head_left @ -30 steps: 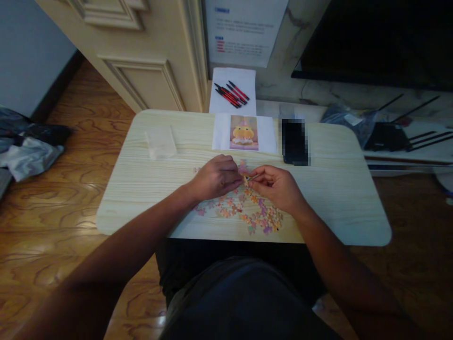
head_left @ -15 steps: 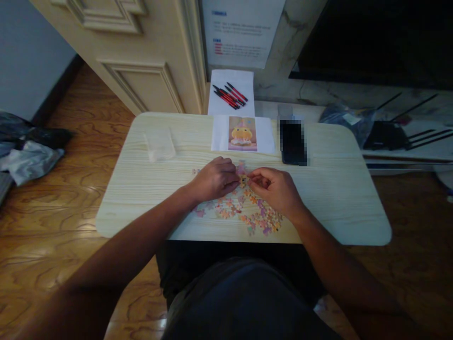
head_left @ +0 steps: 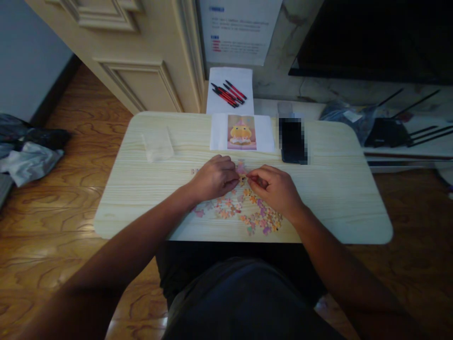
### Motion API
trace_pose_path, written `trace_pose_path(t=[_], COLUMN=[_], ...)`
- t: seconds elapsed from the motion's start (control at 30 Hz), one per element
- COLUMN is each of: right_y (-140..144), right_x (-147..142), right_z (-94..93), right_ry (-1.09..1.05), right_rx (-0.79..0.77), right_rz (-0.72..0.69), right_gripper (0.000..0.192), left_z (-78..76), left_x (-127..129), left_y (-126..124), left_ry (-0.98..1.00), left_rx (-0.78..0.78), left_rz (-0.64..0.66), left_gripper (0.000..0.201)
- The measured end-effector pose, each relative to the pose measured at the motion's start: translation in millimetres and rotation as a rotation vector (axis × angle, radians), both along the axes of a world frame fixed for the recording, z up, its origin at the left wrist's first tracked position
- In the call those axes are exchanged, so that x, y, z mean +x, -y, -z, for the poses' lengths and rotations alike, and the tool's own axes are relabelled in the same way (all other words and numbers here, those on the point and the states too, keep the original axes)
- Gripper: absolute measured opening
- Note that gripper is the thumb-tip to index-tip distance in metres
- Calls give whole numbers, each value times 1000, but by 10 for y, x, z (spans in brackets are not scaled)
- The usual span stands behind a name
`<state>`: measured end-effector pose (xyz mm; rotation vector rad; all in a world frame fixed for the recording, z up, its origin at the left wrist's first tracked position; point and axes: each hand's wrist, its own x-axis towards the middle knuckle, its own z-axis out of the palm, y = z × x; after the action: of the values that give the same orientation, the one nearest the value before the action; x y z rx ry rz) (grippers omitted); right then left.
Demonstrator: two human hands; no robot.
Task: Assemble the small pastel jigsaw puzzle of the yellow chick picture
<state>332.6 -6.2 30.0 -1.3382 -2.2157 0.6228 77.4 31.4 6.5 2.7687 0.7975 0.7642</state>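
Pale table (head_left: pixel 148 189), wall notice (head_left: pixel 238 29) unreadable, puzzle pieces (head_left: pixel 247 215)

phone (head_left: pixel 292 140) pixelated, wall notice (head_left: pixel 238 29) text unreadable

The view from my head camera is dim overall, with a warm, yellowish cast. The brightest area is the pale table (head_left: pixel 148 189) in the centre, lit from above and ahead; its surface shows no hard glare. My forearms and lap fall into deep shadow along the lower edge, with almost no detail. The wooden floor (head_left: pixel 46 222) carries soft glossy reflections at left and a small bright spot near my knee. The upper right corner is nearly black. Straight lines bow toward the frame edges, a wide-angle distortion. Fine detail is soft: the puzzle pieces (head_left: pixel 247 215) blur together, and a pixelated block (head_left: pixel 292 140) masks one object.
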Motion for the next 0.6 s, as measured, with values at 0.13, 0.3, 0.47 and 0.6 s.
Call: trace_pose_path(t=[0.13,0.3,0.47,0.6], right_y=[-4,-2,-3,-10], right_x=[8,8,6,14], right_z=[17,23,15,15], right_ry=[21,25,31,30], right_rx=[31,39,34,35], right_rz=[-11,-23,-22,-23], right_gripper=[16,14,13,13], left_z=[-3,-13,-24,-17], left_x=[10,15,12,14], left_y=[-1,-5,-7,-7], left_ry=[-4,-17,-14,13], left_rx=[-8,-12,-23,-22], left_rz=[-7,-10,-7,0], left_gripper=[27,27,28,29])
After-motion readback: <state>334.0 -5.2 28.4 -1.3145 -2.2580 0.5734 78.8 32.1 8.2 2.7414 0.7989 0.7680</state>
